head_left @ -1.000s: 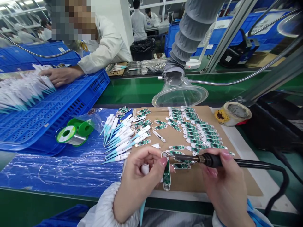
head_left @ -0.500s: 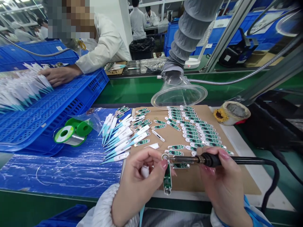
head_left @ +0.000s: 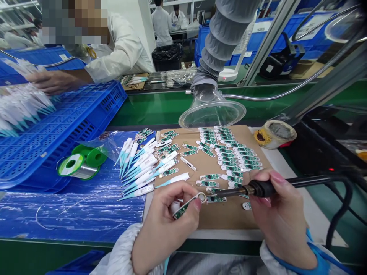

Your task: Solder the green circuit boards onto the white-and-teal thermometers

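One circuit board (head_left: 182, 209), slanted, ring end (head_left: 198, 196) toward soldering iron (head_left: 261, 188).

White pillar (head_left: 141, 26), black-lined bin (head_left: 168, 58), blue crates (head_left: 202, 40), slanting metal post (head_left: 270, 42), green workbench (head_left: 151, 109)

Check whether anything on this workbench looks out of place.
Two circuit boards slant away from the straighter rows on the cardboard, looking askew, and a thin loose strand curls on the blue sheet, like a stray scrap.
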A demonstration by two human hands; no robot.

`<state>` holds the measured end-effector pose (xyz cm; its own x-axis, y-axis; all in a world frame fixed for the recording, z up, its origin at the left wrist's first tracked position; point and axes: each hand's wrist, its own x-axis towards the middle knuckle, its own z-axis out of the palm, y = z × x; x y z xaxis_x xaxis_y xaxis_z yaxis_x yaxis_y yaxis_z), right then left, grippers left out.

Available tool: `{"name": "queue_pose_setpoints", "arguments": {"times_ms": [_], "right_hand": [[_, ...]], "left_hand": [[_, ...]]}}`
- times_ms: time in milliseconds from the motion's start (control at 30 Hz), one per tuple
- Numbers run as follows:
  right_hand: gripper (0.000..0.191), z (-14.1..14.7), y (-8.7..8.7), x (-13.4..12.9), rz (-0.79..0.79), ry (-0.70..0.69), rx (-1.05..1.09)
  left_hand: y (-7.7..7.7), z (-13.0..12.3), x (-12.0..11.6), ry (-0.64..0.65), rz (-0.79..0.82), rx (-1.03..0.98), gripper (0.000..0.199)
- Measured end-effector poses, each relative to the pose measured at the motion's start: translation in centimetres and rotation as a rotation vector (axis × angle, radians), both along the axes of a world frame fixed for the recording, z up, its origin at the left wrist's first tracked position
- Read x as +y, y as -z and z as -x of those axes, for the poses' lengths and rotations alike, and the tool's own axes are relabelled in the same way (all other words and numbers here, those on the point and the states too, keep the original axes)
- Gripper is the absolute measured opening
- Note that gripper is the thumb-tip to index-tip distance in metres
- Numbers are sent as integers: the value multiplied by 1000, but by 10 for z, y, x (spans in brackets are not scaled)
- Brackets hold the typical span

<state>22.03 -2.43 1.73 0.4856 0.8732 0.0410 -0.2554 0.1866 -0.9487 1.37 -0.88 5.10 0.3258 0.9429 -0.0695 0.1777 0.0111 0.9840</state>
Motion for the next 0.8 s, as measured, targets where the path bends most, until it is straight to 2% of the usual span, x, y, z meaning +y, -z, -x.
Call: {"name": "queue_pose_setpoints", "arguments": {"times_ms": [367,533,600,700,800], "right_hand": [[26,2,2,0,33,-29,13],[25,3,3,2,45,-49,66],[26,2,0,2,23,-49,98],[34,-1,-6,0,-52,1,158],[34,-1,-8,-6,-136,14,160]], "left_hand": [[-3,-1,-5,-15,24,-2,14],[2,3,-4,81,30,22,14],[3,2,-4,66,8,3,14],[2,-2,-3,-25,-92,-98,10],[-2,-3,0,-27,-140,-141,10]]}}
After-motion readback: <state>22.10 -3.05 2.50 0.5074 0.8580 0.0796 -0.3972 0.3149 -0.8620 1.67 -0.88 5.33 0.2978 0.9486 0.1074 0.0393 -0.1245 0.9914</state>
